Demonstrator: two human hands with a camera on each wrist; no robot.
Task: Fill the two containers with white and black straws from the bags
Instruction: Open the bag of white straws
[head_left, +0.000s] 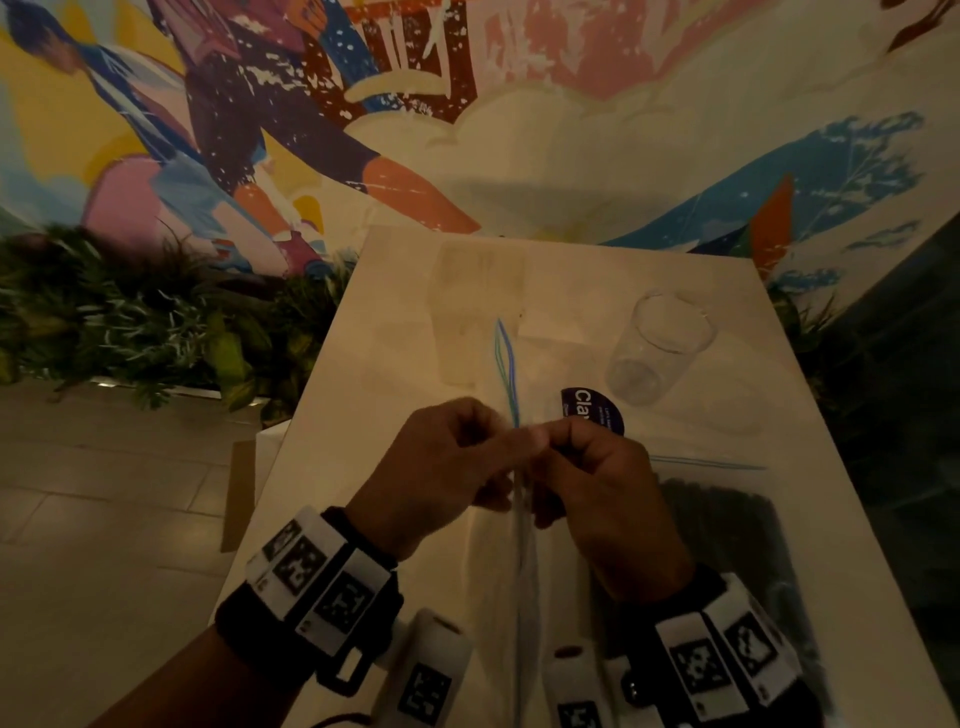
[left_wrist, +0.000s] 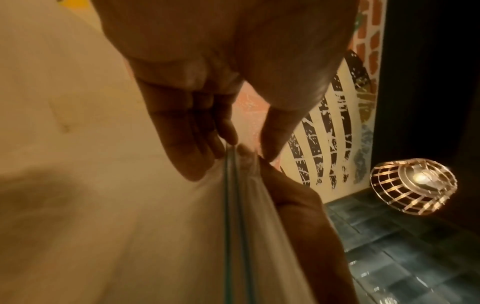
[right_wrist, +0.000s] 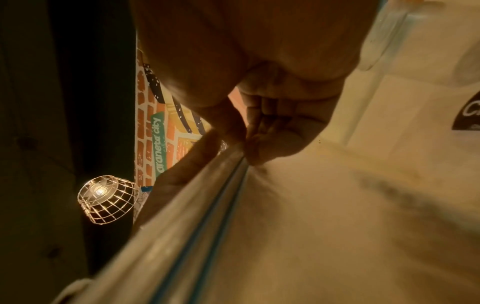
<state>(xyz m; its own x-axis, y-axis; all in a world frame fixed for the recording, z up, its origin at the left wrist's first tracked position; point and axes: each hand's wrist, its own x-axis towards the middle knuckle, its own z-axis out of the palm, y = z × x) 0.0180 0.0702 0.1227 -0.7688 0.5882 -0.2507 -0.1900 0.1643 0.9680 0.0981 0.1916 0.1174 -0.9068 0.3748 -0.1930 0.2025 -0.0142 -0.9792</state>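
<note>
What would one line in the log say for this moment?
step: opening zip bag | left hand: pinches seal | right hand: pinches seal | clear cup: empty

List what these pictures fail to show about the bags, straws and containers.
- Held clear zip-top plastic bag: contents unreadable in every view, dim and blurred.
- Second clear plastic bag of black straws: head view, lower part cut off by the right hand and wristband.
- Far clear plastic container: head view, faint, contents unclear.
</note>
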